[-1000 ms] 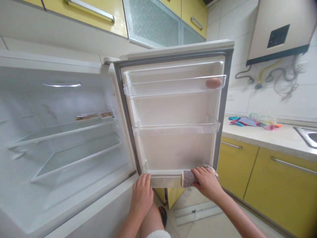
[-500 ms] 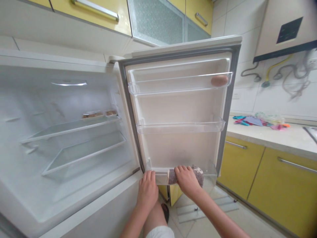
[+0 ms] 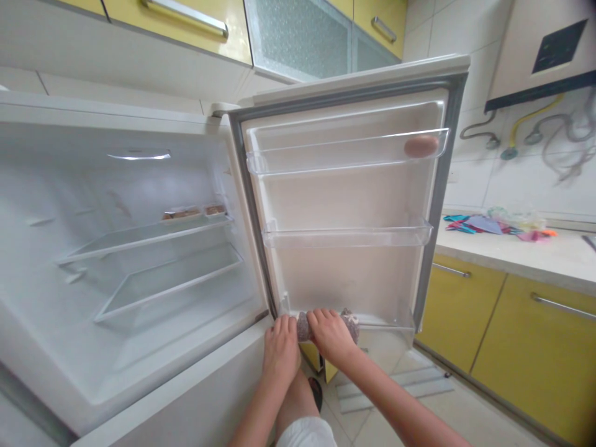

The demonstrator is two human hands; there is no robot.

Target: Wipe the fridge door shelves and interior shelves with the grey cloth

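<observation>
My right hand (image 3: 331, 335) is closed over a grey-brown patterned cloth (image 3: 351, 324), pressing it against the front rim of the bottom door shelf (image 3: 388, 335). Just left of it, my left hand (image 3: 282, 347) has its fingers wrapped over the left end of that same clear shelf. The cloth's left end almost meets my left fingers. The refrigerator door (image 3: 335, 198) stands wide open and also carries a clear middle shelf (image 3: 349, 237) and a top shelf (image 3: 326, 153). A brownish egg-like object (image 3: 421, 146) sits at the top shelf's right end.
Inside the refrigerator, glass shelves (image 3: 172, 282) hold small food packs (image 3: 182, 213) at the back. On the right, a counter (image 3: 493, 248) bears colourful cloths and plastic (image 3: 493, 225) above yellow cabinets (image 3: 459, 304). Flat panels (image 3: 395, 390) lie on the floor.
My right hand has slid the cloth leftward along the bottom shelf's rim, closer to my left hand. My left hand keeps its hold. The view has shifted slightly.
</observation>
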